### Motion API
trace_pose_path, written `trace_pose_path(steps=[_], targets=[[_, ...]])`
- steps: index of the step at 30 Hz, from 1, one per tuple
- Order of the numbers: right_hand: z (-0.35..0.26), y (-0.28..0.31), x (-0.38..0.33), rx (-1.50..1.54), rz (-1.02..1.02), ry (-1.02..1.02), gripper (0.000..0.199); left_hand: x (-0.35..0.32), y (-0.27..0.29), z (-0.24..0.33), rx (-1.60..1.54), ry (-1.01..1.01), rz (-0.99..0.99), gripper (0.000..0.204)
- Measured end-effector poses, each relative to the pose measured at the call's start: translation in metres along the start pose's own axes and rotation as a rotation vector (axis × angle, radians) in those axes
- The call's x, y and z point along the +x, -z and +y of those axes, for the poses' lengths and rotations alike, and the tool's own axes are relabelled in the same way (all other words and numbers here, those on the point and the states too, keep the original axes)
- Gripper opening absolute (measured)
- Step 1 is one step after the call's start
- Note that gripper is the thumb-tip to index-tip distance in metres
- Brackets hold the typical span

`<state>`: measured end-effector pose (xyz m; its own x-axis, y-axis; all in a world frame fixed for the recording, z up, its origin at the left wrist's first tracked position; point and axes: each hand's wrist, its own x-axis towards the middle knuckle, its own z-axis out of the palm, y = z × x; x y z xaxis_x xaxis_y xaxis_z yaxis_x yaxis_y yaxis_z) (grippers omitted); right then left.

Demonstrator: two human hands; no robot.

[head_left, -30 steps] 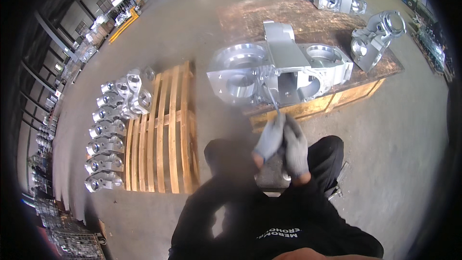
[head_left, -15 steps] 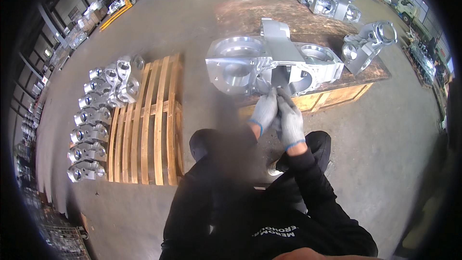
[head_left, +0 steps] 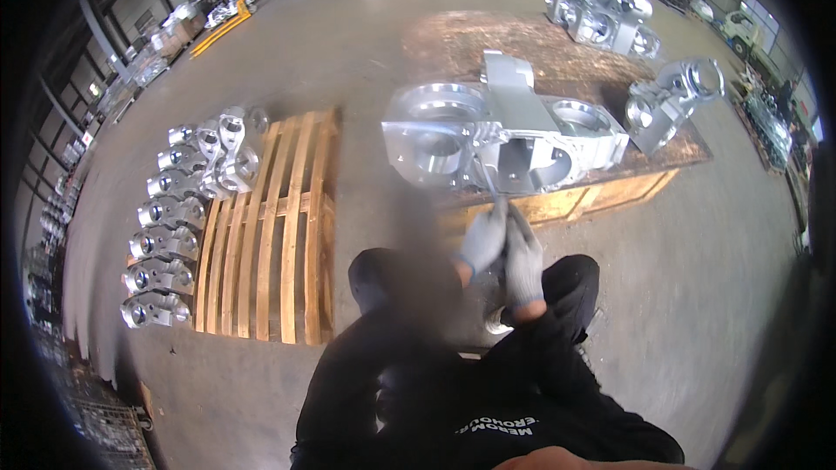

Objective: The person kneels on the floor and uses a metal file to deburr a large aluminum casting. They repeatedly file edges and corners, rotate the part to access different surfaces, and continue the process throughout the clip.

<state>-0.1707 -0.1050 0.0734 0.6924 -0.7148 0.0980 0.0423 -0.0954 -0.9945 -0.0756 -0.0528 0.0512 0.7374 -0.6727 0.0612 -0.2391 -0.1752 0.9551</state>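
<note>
A large silver machined metal casting (head_left: 522, 113) with round bores and a square opening rests on the wooden crate in front of me. At its near side, my left hand (head_left: 482, 242) and my right hand (head_left: 524, 265), both in light grey gloves, are closed side by side. From between their fingertips a thin rod-like tool (head_left: 488, 179) slants up and left to the casting's near face, beside the square opening. Its handle end is hidden by the gloves, and I cannot tell whether its tip touches the metal.
The wooden crate (head_left: 601, 196) carries another casting (head_left: 666, 109) at right and a group of castings (head_left: 603, 22) behind. On the floor at left lies a slatted pallet (head_left: 270, 235), with several smaller silver parts (head_left: 165, 244) along its left side. A yellow pallet jack (head_left: 222, 28) stands farther back.
Both hands have drawn back a little from the casting toward me. The thin tool now shows between the fingertips and the metal. The whole view has shifted slightly.
</note>
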Motion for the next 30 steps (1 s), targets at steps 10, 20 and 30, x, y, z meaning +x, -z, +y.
trace_pose_path(steps=[10, 20, 30], targets=[[-0.006, -0.010, -0.003, 0.402, -0.006, -0.042, 0.042, 0.017, 0.026, -0.015, 0.396, -0.238, -0.144, 0.036], [-0.060, -0.013, -0.003, 0.500, 0.002, -0.147, 0.042, 0.008, 0.023, 0.065, -0.488, 0.185, -0.026, 0.048], [-0.038, -0.011, -0.003, 0.387, 0.020, -0.160, 0.043, 0.013, 0.030, 0.035, -0.462, 0.274, -0.122, 0.047]])
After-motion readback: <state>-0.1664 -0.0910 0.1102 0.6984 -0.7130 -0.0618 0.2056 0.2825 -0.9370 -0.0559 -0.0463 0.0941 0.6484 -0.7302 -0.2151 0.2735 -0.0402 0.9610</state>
